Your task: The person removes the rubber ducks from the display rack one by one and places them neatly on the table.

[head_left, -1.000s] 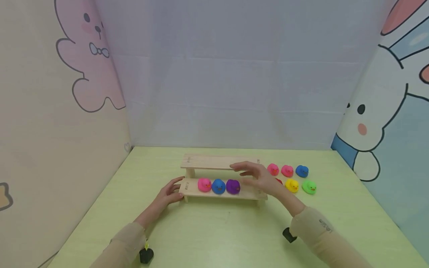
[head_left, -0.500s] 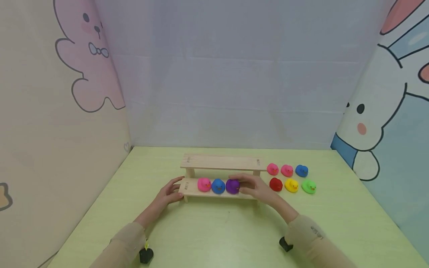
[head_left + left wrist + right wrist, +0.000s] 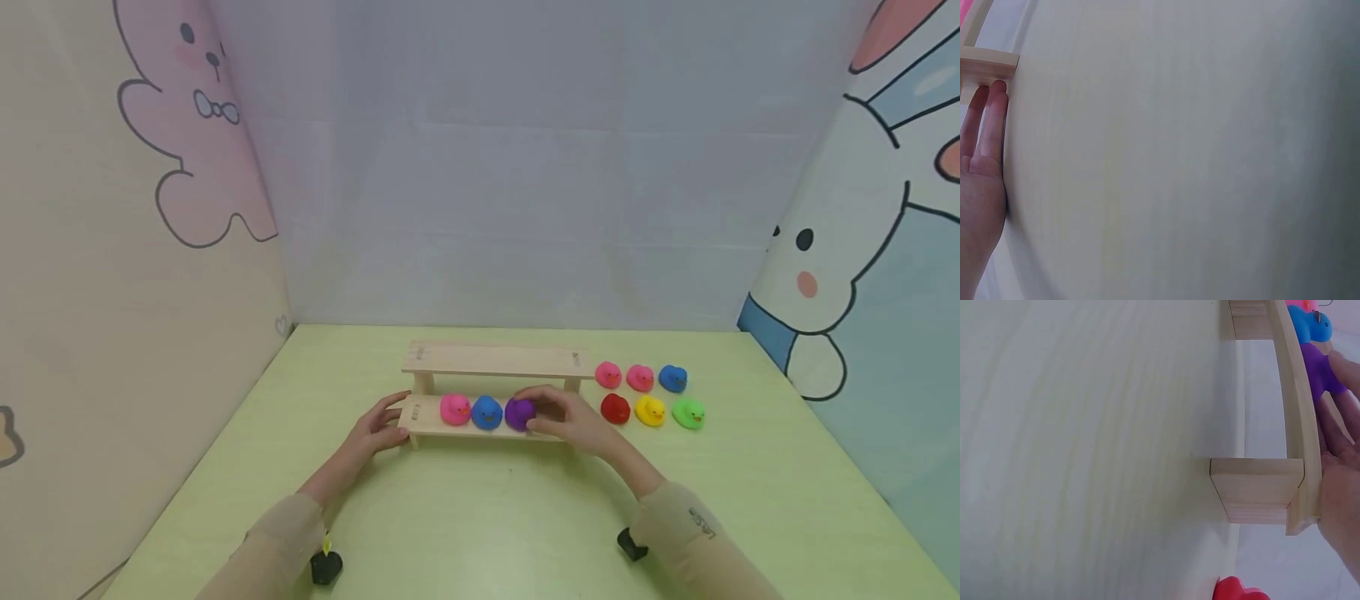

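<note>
A purple toy duck (image 3: pixel 519 414) sits on the lower step of a wooden stand (image 3: pixel 427 426), in line with a blue duck (image 3: pixel 487 412) and a pink duck (image 3: pixel 455 409). My right hand (image 3: pixel 573 422) pinches the purple duck from its right side, thumb in front. In the right wrist view that thumb lies against the purple duck (image 3: pixel 1320 372). At the left end of the same step is my left hand (image 3: pixel 372 432), its fingers spread around the end. The left wrist view shows two straight fingers (image 3: pixel 994 128) with their tips right at the wood.
Right of the stand lie two pink ducks (image 3: pixel 608 375) and a dark blue duck (image 3: pixel 672 379) at the back. Before them are a red duck (image 3: pixel 615 409), a yellow duck (image 3: pixel 650 411) and a green duck (image 3: pixel 688 413). The stand's upper step (image 3: pixel 495 360) rises behind the lower one.
My right hand has come down and closed on the purple duck, uncovering the red duck and the upper step's right end. The left hand stays at the stand's left end.
</note>
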The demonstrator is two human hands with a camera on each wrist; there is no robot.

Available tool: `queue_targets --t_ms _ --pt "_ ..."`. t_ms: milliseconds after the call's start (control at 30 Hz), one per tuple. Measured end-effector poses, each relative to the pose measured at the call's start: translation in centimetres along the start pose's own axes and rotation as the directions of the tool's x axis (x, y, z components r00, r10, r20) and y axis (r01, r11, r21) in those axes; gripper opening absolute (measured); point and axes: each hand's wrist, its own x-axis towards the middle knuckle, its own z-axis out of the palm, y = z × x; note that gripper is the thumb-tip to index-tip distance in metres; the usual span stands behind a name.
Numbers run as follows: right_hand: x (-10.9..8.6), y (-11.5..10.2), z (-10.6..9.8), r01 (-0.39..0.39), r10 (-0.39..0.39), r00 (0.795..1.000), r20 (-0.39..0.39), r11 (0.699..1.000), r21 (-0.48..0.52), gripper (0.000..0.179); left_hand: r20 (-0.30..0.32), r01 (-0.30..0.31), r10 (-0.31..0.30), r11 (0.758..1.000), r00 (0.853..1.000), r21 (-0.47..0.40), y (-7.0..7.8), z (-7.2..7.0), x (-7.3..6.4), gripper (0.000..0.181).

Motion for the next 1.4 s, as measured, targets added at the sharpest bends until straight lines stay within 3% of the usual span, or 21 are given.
queue_targets --t_ms 233,767,1133,1400 --pt "0.09 -0.04 0.08 -0.051 0.052 0.998 -0.039 0.998 0.028 0.04 -0.006 0.005 -0.005 1.0 1.0 0.004 0.23 -0.02 -0.04 0.063" --pt "-0.21 -0.2 0.37 0.016 -0.003 0.995 -0.095 0.991 0.136 0.041 -0.01 0.016 -0.016 1.0 1.0 0.001 0.08 0.04 -0.3 0.063" --pt "-0.15 -0.12 0.2 -0.031 0.039 0.995 -0.092 0.996 0.085 0.042 -0.012 0.013 -0.013 1.0 1.0 0.006 0.25 0.04 -0.24 0.063" --pt "-0.24 0.21 0.29 0.003 0.004 0.996 -0.094 0.997 0.078 0.041 -0.004 0.004 -0.004 1.0 1.0 0.01 0.11 0.08 -0.17 0.062"
